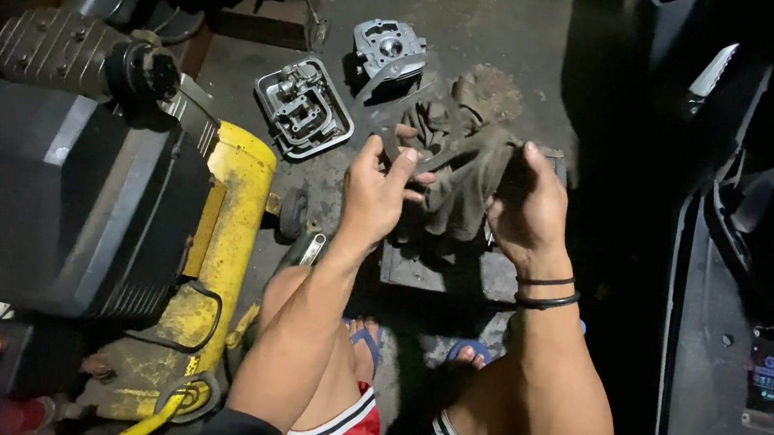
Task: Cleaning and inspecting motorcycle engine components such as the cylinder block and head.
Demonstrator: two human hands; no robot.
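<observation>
Gripping a limp, grimy rag [459, 172]: left hand [373, 196] and right hand [530, 211], both clamped.

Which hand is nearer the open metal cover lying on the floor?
Left. The left hand holds the rag just right of the metal cover; the right hand grips the rag's far side.

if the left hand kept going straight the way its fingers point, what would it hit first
Probably the grey rag that the left hand already grips together with the right hand. Farther along that line, down on the floor, lies the metal engine head; depth is hard to judge.
</observation>
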